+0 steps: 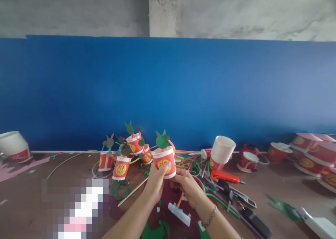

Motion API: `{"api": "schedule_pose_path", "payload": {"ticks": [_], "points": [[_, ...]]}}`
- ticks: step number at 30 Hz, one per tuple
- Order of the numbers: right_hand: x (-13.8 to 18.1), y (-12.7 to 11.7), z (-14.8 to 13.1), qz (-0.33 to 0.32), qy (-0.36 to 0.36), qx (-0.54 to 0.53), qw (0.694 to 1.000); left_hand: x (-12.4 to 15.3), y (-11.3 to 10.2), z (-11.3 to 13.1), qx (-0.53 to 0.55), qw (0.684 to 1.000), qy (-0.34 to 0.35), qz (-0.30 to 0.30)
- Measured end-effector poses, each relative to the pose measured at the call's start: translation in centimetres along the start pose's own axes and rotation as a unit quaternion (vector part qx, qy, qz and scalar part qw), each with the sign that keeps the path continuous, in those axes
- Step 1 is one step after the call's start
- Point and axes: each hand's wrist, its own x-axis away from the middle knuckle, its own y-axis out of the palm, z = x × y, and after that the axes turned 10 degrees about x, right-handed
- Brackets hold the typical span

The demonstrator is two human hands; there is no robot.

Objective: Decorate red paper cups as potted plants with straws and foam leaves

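Observation:
Near the middle of the head view, my left hand is closed around a red and white paper cup with a yellow emblem. A green paper shape with two pointed ears stands up from the cup's top, and an orange straw piece sticks out at its upper right. My right hand, a bracelet on its wrist, has its fingers curled and pressed together at the cup's lower right edge; what is between them is hidden. Just below those fingers an orange straw shows; I cannot tell whether they grip it.
Several similar decorated cups stand to the left. On the right are stacked paper cups, an orange utility knife, keys with a black fob and green-and-white scissors. A white tube and green paper scraps lie in front.

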Motion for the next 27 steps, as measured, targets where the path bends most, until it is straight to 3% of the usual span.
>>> {"api": "schedule_pose_path", "payload": {"ticks": [9,18,27], "points": [[-0.2,0.3,0.7,-0.019,0.056,0.033,0.998,-0.7,-0.8,1.1,-0.031,0.998,0.035,0.036],[-0.1,0.6,0.4,-0.025,0.057,0.034,0.997,-0.6,-0.6,1.4,-0.028,0.999,0.043,0.006],[0.1,0.6,0.1,0.011,-0.003,0.000,1.000,-0.4,-0.9,0.0,-0.071,0.997,0.023,0.008]]}}
